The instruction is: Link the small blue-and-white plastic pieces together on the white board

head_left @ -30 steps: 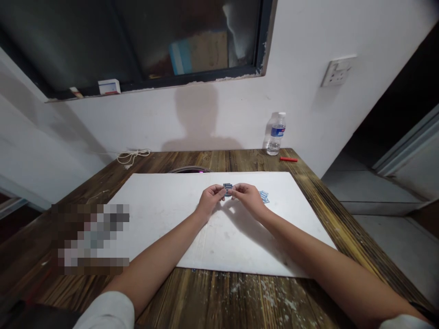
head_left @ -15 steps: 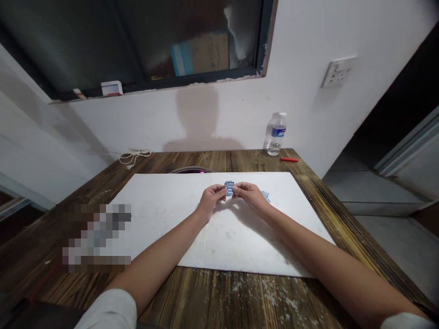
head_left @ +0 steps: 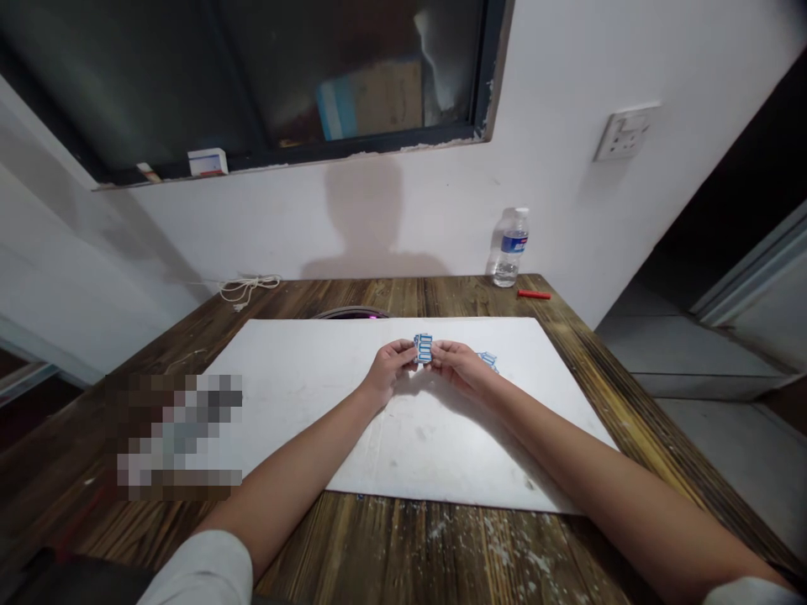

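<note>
Between my two hands, just above the white board (head_left: 303,395), is a small blue-and-white piece (head_left: 424,348) with a pattern of outlined rectangles; it looks like a small stack of cards or labels, but I cannot tell which. My left hand (head_left: 392,370) pinches its left edge between thumb and fingers. From the other side my right hand (head_left: 459,363) grips the right edge. More blue-and-white pieces of the same look (head_left: 488,361) lie on the board beyond my right wrist, partly hidden by it.
A water bottle (head_left: 512,250) stands at the table's back right, near a red stick-like object (head_left: 534,295). A white cable (head_left: 249,287) lies at the back left. Behind the board shows a dark round rim (head_left: 353,313). A blurred-out patch (head_left: 182,433) covers the left side.
The blue-and-white piece has tilted a little in my fingers, and more of its face shows. Both hands keep their hold in nearly the same place.
</note>
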A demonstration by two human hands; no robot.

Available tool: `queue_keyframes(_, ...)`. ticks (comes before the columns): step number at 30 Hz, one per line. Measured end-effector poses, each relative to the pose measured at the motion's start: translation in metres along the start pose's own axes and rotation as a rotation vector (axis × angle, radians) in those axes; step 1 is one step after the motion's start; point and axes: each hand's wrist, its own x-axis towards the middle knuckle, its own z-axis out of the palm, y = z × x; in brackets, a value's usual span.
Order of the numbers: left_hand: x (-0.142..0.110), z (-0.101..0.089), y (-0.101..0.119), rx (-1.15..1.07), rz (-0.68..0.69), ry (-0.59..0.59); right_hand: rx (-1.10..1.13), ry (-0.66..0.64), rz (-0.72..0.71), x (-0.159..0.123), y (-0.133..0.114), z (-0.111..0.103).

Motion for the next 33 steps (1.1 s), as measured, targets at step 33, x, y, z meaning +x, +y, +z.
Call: queue_keyframes(33, 0.007, -0.007, -0.014, 0.295, 0.232, 0.271, -1.577, 0.371, -0.425, -0.011, 0.003, -0.001)
